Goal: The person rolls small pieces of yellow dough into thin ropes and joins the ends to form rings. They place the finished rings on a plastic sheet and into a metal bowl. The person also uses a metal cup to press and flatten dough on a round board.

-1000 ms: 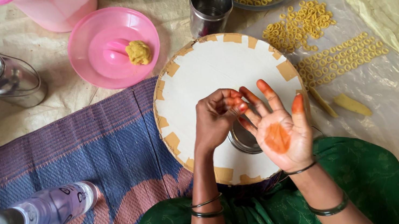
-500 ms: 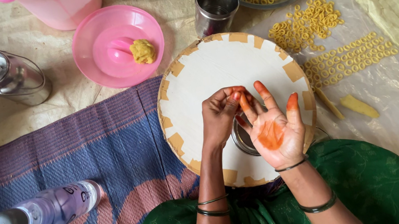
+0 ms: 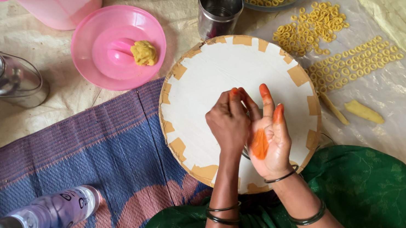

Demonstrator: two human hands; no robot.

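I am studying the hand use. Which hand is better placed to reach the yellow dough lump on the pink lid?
Probably left: the left hand is nearer the dough lump on the pink lid; the right hand lies farther, palm up.

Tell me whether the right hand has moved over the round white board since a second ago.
Yes, slightly. The right hand has swung from facing palm-up toward the left hand, staying over the same lower part of the round white board.

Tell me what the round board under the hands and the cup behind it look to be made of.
The round board looks like wood or stiff card with a matt white face; tan patches ring its rim, like tape or worn paint. The cup looks like polished steel: silvery, with bright reflections.
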